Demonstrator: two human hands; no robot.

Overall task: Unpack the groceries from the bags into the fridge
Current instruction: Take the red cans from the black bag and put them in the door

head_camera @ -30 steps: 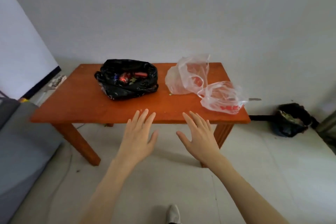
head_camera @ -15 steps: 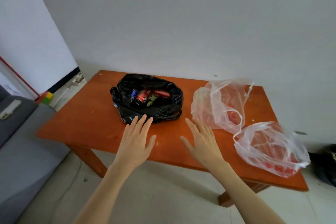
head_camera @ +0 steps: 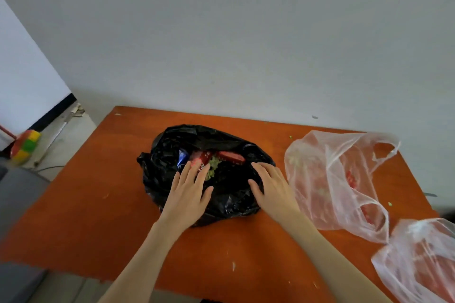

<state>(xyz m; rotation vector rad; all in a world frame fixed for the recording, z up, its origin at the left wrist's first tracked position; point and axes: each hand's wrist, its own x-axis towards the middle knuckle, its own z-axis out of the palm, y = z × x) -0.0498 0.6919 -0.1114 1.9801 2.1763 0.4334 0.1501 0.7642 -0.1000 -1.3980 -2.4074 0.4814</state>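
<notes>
Now, black bag (head_camera: 229,194) under both hands, left fingers (head_camera: 194,172) spread, right fingers (head_camera: 261,174) spread, gripping nothing

The crumpled clear plastic bag (head_camera: 418,261) at the table's near right corner is cut off by the frame. Contents of the open black plastic bag (head_camera: 172,170) are partly hidden by its folds.

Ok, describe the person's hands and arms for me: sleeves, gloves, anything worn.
Both arms are bare along all that shows, with no sleeve in view. The left hand and right hand wear no gloves; no ring, watch or bracelet shows. The nails look short and unpainted.
</notes>
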